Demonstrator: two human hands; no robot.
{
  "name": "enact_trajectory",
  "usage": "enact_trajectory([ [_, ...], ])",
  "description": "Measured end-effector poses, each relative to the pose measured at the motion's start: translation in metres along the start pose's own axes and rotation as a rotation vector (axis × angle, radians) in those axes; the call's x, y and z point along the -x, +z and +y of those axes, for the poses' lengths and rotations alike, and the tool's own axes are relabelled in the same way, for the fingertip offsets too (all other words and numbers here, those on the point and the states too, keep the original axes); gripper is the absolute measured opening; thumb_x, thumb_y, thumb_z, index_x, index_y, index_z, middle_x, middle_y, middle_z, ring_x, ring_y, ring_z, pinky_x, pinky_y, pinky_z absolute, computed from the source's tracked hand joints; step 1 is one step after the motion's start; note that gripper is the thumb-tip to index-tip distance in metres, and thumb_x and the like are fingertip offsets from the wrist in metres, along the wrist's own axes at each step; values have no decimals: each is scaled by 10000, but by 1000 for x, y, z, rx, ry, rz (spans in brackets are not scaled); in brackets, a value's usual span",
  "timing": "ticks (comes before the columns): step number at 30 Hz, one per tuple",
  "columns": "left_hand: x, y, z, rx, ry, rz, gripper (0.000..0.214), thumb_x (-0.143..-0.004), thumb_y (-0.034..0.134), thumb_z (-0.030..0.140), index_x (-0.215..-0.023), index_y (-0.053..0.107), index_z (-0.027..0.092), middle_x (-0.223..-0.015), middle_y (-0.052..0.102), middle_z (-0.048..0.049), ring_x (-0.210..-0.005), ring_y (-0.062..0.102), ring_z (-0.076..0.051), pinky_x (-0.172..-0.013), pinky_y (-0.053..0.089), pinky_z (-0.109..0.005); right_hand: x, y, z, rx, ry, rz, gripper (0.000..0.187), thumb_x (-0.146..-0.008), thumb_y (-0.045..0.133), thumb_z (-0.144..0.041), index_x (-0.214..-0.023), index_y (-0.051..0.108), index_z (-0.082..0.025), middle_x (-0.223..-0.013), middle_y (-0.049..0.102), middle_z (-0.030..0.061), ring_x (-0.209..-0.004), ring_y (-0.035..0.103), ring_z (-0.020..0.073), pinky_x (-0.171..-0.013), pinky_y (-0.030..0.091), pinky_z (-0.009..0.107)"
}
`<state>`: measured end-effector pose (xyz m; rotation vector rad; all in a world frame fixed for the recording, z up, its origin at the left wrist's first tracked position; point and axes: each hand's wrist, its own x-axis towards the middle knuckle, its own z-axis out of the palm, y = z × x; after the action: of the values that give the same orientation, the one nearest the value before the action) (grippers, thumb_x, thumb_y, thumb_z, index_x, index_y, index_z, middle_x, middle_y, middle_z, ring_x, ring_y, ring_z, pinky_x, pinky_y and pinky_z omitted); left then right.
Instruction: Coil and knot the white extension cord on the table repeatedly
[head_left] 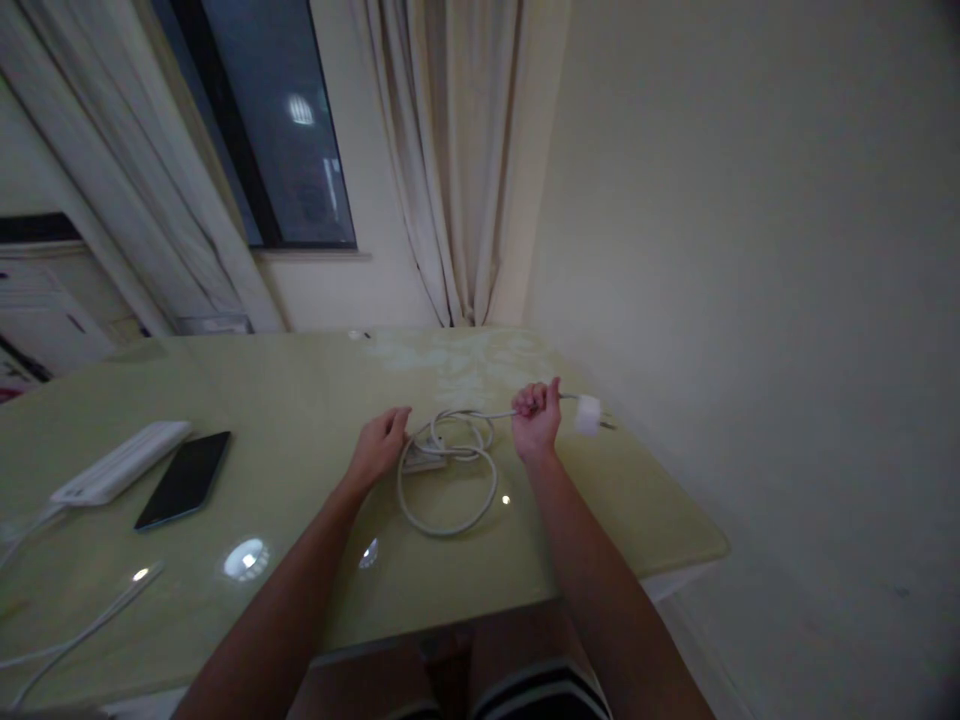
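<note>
A white power cable [450, 500] lies coiled on the pale green glossy table [300, 420]. My right hand [535, 415] is closed around the cable just behind its white plug [588, 414], holding that end a little above the table. My left hand [381, 448] rests with curled fingers on the left side of the coil, where a small white block [424, 460] of the cable lies. Whether the left fingers grip the cable is not clear.
A white power strip [120, 462] and a dark phone [184, 478] lie at the left. Another white cord [75, 630] runs along the near left edge. Curtains [457, 150] and a dark window [262, 120] stand behind the table; a bare wall [750, 250] rises at right.
</note>
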<state>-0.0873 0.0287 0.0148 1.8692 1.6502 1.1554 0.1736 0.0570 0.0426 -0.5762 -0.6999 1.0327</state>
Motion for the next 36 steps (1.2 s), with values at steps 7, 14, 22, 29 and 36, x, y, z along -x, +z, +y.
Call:
enact_trajectory([
  [7, 7, -1, 16, -38, 115, -176, 502, -885, 485, 630, -877, 751, 204, -872, 746, -85, -824, 663, -256, -764, 500, -340, 14, 14, 2, 58, 109, -166, 545, -877, 476, -677, -612, 310, -231, -620, 382, -19, -553, 418, 129, -559, 461, 273],
  [14, 3, -6, 5, 294, -84, -75, 623, -915, 419, 664, -663, 711, 174, -635, 678, -63, -621, 603, -197, -599, 463, -286, 15, 12, 21, 306, 97, -190, 423, -815, 544, -600, -650, 555, -211, -731, 579, 24, -698, 553, 149, -596, 492, 245],
  [22, 4, -9, 5, 297, -99, -180, 502, -853, 576, 634, -911, 747, 165, -709, 714, -48, -535, 580, -167, -508, 432, -256, 21, 12, 27, 152, 242, -199, 398, -769, 669, -582, -709, 614, -192, -702, 632, 12, -572, 591, 131, -532, 527, 256],
  [29, 5, -6, 9, -27, 210, -104, 347, -891, 546, 459, -1018, 770, 227, -1089, 763, -106, -1035, 690, -275, -964, 505, -395, 27, 14, 24, 242, 208, -346, 464, -858, 608, -620, -722, 625, -176, -676, 640, 20, -539, 593, 126, -512, 536, 259],
  [36, 12, -4, 14, -173, 197, -201, 348, -994, 412, 436, -1136, 670, 251, -997, 765, -108, -918, 714, -290, -820, 498, -371, 39, 21, 42, 530, 188, -471, 369, -831, 683, -557, -841, 652, -190, -748, 671, -5, -623, 641, 120, -508, 490, 202],
])
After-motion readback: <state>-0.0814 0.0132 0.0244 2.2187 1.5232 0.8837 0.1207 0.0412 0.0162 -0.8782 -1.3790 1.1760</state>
